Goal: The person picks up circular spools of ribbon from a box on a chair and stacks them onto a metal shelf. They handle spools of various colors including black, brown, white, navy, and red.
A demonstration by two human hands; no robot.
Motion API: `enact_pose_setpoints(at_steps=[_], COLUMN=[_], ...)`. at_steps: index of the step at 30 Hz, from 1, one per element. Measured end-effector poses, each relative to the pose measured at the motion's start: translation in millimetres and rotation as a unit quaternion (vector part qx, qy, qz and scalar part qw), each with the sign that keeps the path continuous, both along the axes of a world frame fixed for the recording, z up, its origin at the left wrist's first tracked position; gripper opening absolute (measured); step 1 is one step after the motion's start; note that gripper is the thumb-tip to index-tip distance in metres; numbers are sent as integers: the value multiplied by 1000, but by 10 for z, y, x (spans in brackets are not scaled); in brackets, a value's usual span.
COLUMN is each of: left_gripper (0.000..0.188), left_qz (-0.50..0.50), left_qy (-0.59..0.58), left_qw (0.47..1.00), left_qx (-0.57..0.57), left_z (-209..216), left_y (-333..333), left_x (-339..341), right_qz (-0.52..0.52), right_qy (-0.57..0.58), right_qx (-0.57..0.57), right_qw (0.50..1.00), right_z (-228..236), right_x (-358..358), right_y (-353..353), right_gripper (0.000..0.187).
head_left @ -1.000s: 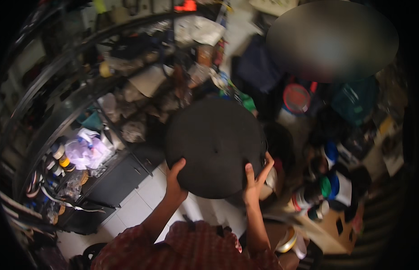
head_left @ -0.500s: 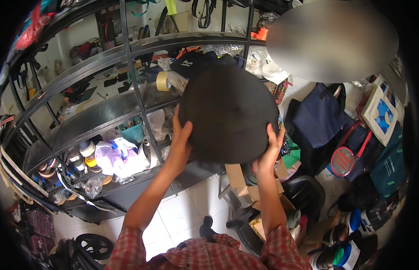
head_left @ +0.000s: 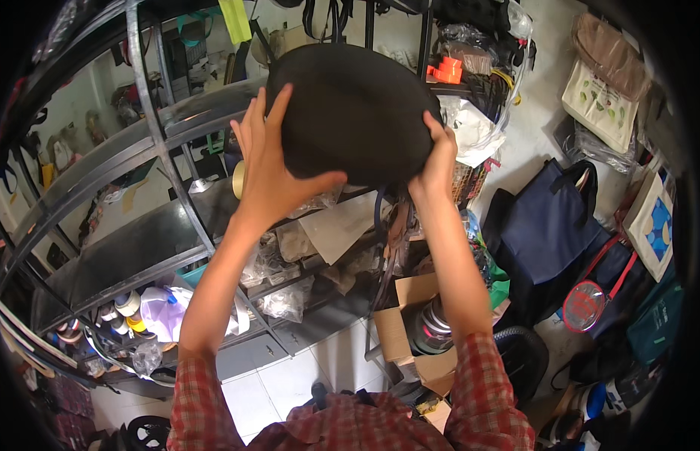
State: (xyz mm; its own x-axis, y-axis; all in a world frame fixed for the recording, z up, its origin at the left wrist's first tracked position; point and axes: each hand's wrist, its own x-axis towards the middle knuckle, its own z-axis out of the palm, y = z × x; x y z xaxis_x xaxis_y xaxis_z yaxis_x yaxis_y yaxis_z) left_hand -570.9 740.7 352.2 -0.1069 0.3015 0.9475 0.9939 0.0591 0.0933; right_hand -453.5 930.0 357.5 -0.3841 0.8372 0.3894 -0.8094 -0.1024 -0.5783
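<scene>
A black rounded object [head_left: 354,113] is held up at the upper centre of the frame. Its right edge is gripped by the right hand [head_left: 436,161], while the left hand [head_left: 269,177] is spread wide at its left side, apparently touching. An open cardboard box [head_left: 395,337] is seen at lower centre, a navy bag [head_left: 542,222] at right.

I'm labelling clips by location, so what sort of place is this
Likely a cramped bag workshop or stockroom: a navy-blue fabric tote and a cream fabric tote with a blue panel are by the white wall, and a black metal shelving rack holds clear plastic packets.
</scene>
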Motion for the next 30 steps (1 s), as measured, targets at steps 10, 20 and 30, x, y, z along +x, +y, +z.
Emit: enact_pose_setpoints(at_steps=[10, 20, 30], left_gripper=[90, 84, 110], left_qz=[52, 171, 173], left_qy=[-30, -93, -249], left_qw=[998, 980, 920], left_qx=[35, -42, -247], left_z=[287, 633, 1034], left_y=[637, 1125, 1709], left_x=[-624, -911, -959], right_qz=[111, -3, 66], right_qy=[-91, -266, -237], right_qx=[89, 170, 254], right_qw=[986, 949, 935], right_z=[351, 712, 613], right_x=[-706, -805, -1001], right_y=[830, 1675, 2203], right_gripper=[37, 53, 44])
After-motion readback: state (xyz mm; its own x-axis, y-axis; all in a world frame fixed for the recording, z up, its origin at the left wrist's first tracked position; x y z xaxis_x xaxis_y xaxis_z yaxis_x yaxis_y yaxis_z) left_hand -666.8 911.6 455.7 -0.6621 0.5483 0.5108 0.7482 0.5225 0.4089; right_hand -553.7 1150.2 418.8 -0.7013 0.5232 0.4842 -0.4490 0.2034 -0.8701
